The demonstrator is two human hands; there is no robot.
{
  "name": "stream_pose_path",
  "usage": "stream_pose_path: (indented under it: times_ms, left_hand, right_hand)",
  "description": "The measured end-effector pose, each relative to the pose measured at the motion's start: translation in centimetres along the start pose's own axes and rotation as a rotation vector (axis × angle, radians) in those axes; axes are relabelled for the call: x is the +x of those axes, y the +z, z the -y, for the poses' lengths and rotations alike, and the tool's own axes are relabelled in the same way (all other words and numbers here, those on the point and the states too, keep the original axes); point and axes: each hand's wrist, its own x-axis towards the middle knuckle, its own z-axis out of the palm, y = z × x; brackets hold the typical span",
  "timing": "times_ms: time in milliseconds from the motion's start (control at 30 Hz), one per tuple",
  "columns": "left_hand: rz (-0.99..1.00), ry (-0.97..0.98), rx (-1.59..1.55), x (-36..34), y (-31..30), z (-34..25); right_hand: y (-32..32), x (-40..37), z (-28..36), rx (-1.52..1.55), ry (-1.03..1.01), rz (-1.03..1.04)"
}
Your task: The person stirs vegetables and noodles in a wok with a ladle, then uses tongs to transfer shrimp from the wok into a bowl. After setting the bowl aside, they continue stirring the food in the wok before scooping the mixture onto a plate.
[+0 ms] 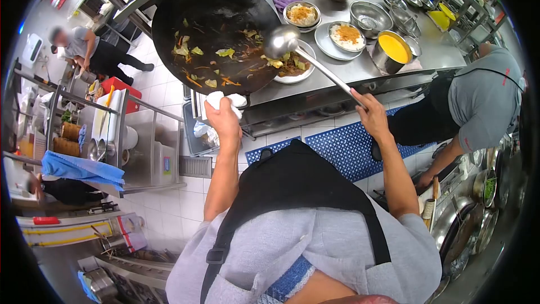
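Note:
A large black wok point(225, 17) with vegetable pieces in it tilts toward a white plate point(292, 77) of food at the counter's edge. My left hand point(225, 118) grips a white cloth point(215, 100) at the wok's near rim. In my right hand point(371, 115) is the handle of a metal ladle point(282, 42). The ladle's bowl is at the wok's right rim, just above the plate, and hides part of the food.
On the steel counter point(430, 50) are bowls of topped rice point(347, 36), a pot of yellow liquid point(394, 49) and metal bowls point(371, 18). One co-worker point(484, 95) leans at the right; others point(84, 45) work at the left. A blue mat point(349, 149) lies on the floor.

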Motion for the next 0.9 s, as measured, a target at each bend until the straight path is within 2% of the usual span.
stream_pose_path:
  times_ms: [200, 400, 600, 633, 700, 733, 767, 833, 900]
  left_hand:
    - [-0.044, 0.008, -0.06, -0.1, 1.2, 0.4]
    - [-0.121, -0.007, 0.065, 1.3, 2.2, 1.4]
    - [-0.137, 0.131, 0.14, 1.3, 3.1, 1.6]
    - [-0.125, 0.127, 0.122, 1.4, 2.8, 1.9]
    - [-0.093, 0.117, 0.092, 1.7, 2.1, 2.6]
    - [-0.085, 0.089, 0.069, 1.4, 2.2, 2.3]
    - [-0.08, 0.068, 0.045, 0.9, 2.4, 1.7]
    - [-0.092, 0.037, 0.034, -0.1, 2.6, 0.2]
    - [-0.088, 0.069, -0.014, -0.3, 2.7, 0.0]
  right_hand:
    - [4.4, -0.1, 0.2, 0.102, 0.023, 0.007]
    - [0.6, -1.4, -2.4, -0.013, 0.023, 0.016]
    - [-3.3, 0.3, -0.4, -0.033, 0.023, 0.033]
    - [-2.1, 1.1, -0.4, 0.035, -0.051, 0.02]
    - [1.8, 3.6, 1.5, 0.345, 0.014, 0.067]
    - [4.0, 5.3, 3.2, 0.409, -0.056, 0.053]
    - [3.8, 6.9, 7.5, 0.563, 0.195, 0.258]
    - [8.4, 9.6, 11.0, 0.697, 0.135, 0.188]
    - [11.2, 10.5, 14.7, 0.883, 0.185, 0.282]
